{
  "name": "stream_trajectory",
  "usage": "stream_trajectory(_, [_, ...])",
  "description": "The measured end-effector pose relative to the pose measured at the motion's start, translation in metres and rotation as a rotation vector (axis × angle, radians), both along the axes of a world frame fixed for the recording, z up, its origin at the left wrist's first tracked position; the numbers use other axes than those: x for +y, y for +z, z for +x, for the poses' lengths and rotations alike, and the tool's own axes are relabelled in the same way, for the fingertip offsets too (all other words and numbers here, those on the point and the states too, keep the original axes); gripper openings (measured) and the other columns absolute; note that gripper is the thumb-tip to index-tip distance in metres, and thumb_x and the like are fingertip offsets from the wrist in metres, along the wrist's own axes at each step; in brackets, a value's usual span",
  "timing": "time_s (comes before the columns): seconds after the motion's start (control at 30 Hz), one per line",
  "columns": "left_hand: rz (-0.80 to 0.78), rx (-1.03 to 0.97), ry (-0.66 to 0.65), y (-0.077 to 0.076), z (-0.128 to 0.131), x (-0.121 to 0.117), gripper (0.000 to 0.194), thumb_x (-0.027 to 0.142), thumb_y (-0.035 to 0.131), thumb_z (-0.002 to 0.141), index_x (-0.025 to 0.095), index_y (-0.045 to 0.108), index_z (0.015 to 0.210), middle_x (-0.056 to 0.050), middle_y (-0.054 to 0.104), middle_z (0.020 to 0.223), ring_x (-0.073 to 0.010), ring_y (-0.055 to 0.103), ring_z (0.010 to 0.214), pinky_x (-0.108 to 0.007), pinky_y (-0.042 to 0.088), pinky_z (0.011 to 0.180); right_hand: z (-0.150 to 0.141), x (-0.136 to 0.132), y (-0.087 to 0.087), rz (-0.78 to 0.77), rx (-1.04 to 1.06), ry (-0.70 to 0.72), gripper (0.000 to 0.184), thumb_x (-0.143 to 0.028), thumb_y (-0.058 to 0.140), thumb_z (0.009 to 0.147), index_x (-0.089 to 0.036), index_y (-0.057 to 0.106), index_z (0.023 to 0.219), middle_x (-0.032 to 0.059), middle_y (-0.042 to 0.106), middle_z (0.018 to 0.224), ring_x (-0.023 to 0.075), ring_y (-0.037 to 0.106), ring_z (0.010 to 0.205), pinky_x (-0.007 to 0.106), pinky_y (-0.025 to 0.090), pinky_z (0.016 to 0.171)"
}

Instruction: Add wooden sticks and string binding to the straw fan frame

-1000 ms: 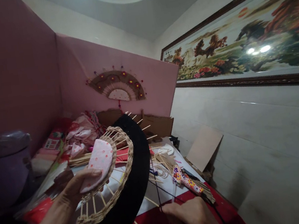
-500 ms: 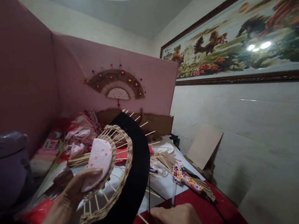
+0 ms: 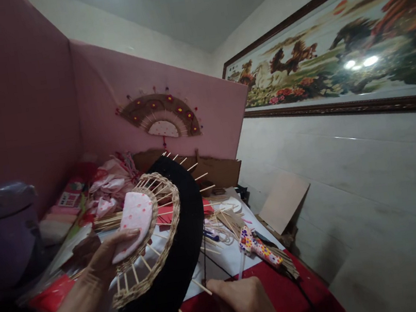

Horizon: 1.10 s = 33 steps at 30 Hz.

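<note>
My left hand (image 3: 118, 246) grips a hand fan by its padded half-round base (image 3: 135, 216), white-pink with red dots, thumb on the front. Around the base run braided straw bands (image 3: 176, 215) over thin wooden sticks. A wide black fabric band (image 3: 188, 221) curves outside them, and stick tips (image 3: 203, 176) poke past its edge. At the fan's lower right, my right hand (image 3: 249, 301) is closed in a pinch on a thin black cord (image 3: 205, 260), which runs up towards the black band. One stick tip (image 3: 202, 286) ends right beside these fingers.
A flower-patterned glue gun (image 3: 258, 247) lies on the table's right side, near the red cloth (image 3: 315, 296). Behind the fan are bundled sticks (image 3: 108, 222), pink fabric (image 3: 112, 178) and red pieces (image 3: 166, 215). A finished-looking fan (image 3: 163, 116) hangs on the pink board; a lidded bin (image 3: 3, 238) stands left.
The fan has shifted slightly left, its lower sticks swinging a little right towards my right hand. My right hand stays nearly in place, still closed on the cord.
</note>
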<state>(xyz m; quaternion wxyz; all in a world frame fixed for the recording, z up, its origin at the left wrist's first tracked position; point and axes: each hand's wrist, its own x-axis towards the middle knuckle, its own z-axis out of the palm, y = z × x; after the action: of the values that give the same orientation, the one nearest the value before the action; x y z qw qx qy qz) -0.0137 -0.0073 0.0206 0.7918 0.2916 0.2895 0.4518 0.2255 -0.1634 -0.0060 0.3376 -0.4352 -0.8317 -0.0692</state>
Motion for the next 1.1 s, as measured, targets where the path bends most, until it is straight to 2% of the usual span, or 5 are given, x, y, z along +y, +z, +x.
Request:
stream_trajectory(0.27, [-0.004, 0.039, 0.108, 0.004, 0.006, -0.002, 0.020, 0.000, 0.052, 0.068, 0.004, 0.061, 0.086, -0.011, 0.070, 0.067, -0.0201, 0.065, 0.053, -0.031, 0.055, 0.053, -0.001, 0.007, -0.011, 0.110, 0.014, 0.070, 0.028, -0.019, 0.038, 0.082, -0.013, 0.055, 0.103, 0.0034, 0.065, 0.063, 0.0126, 0.062, 0.053, 0.018, 0.041, 0.047])
stream_trajectory(0.4, [0.023, 0.071, 0.058, 0.001, 0.006, 0.001, 0.016, 0.003, 0.053, 0.069, 0.003, 0.061, 0.083, -0.014, 0.070, 0.066, -0.0221, 0.065, 0.054, -0.033, 0.055, 0.055, -0.001, 0.004, -0.008, 0.085, 0.026, 0.058, 0.028, -0.019, 0.041, 0.081, -0.011, 0.055, 0.104, 0.0020, 0.063, 0.060, 0.0122, 0.061, 0.050, 0.019, 0.038, 0.044])
stream_trajectory(0.53, [0.072, 0.115, 0.048, -0.003, 0.006, 0.006, 0.013, 0.003, 0.055, 0.068, 0.004, 0.063, 0.079, -0.015, 0.069, 0.065, -0.0225, 0.064, 0.052, -0.032, 0.055, 0.052, -0.002, 0.001, -0.005, 0.150, 0.025, 0.053, 0.024, -0.016, 0.039, 0.082, -0.012, 0.056, 0.098, 0.0023, 0.064, 0.061, 0.0116, 0.061, 0.050, 0.020, 0.037, 0.045])
stream_trajectory(0.73, [0.096, 0.127, 0.099, -0.006, 0.011, 0.006, 0.018, 0.001, 0.058, 0.063, 0.010, 0.064, 0.077, -0.012, 0.069, 0.063, -0.0217, 0.063, 0.048, -0.031, 0.054, 0.047, -0.014, -0.001, -0.005, 0.262, -0.070, -0.021, 0.024, -0.021, 0.036, 0.085, -0.016, 0.059, 0.081, -0.0020, 0.054, 0.046, 0.0107, 0.051, 0.037, 0.025, 0.025, 0.037])
stream_trajectory(1.1, [0.124, 0.029, 0.206, -0.001, 0.012, 0.005, 0.020, 0.000, 0.055, 0.066, 0.010, 0.064, 0.080, -0.012, 0.070, 0.067, -0.0203, 0.065, 0.052, -0.029, 0.056, 0.051, -0.025, 0.003, -0.009, 0.442, -0.118, -0.084, 0.032, -0.026, 0.028, 0.089, -0.016, 0.058, 0.088, -0.0028, 0.048, 0.042, 0.0108, 0.044, 0.034, 0.028, 0.019, 0.037])
